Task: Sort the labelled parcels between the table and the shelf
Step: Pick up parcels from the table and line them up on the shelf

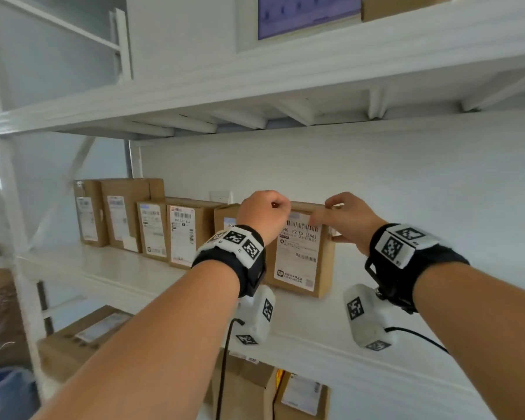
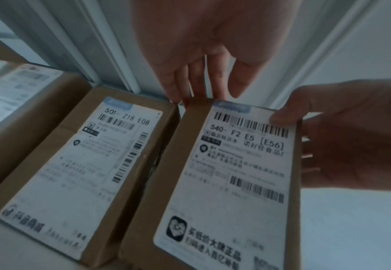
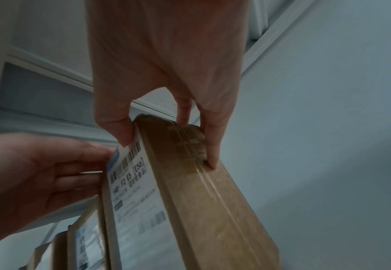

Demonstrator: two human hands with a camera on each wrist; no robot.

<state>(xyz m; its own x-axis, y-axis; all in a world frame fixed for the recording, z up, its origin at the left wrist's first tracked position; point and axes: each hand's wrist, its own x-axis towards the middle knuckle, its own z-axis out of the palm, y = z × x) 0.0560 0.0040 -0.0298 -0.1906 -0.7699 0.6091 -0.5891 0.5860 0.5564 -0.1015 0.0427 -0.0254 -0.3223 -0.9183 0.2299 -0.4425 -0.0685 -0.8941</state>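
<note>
Right hand (image 3: 166,76): thumb and fingers pinch the top right corner of the parcel (image 1: 297,253).
Left hand (image 2: 203,54): fingers straight, tips touching the parcel's top left edge.
Parcel: upright on the white shelf (image 1: 97,268), label facing near.
Neighbour: another labelled box (image 2: 74,160) just left, then a row of boxes (image 1: 140,219).

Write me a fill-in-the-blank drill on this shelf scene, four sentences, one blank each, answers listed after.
1. The parcel held by both hands stands at the ____ end of the row of parcels on the shelf.
2. Its label begins with the number ____.
3. The neighbouring parcel carries a label starting 501 and ending ____.
4. The right hand pinches the held parcel with its ____ on the label face, while the left hand touches the top edge.

Answers: right; 540; E08; thumb
</note>
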